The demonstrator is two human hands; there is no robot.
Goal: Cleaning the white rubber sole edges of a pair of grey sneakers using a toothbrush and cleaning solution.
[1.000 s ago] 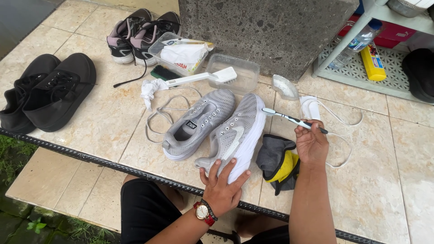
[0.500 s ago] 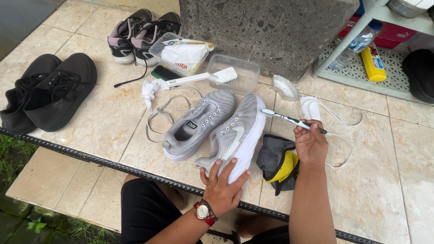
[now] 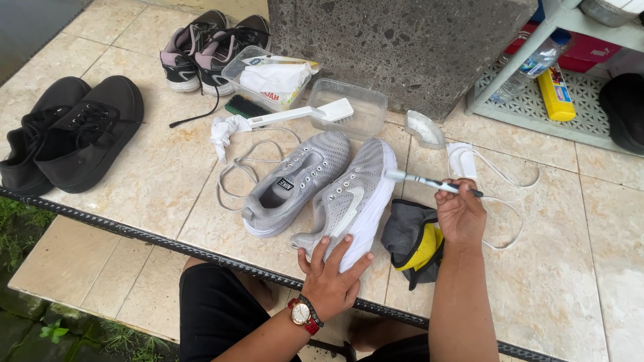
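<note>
The left hand [image 3: 333, 278] covers the heel end of the grey shoe [image 3: 355, 198]; the right hand [image 3: 460, 216] hides the middle of the toothbrush [image 3: 429, 182]; the black shoe [image 3: 622, 110] at right is cut by the frame edge, the bottle [image 3: 530, 67] partly behind the shelf post

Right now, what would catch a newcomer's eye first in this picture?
Two grey sneakers lie mid-floor; the left hand presses the nearer one's heel while the right hand holds a toothbrush to its white sole. A black pair sits far left, and a yellow-grey cloth beside the right wrist.
</note>
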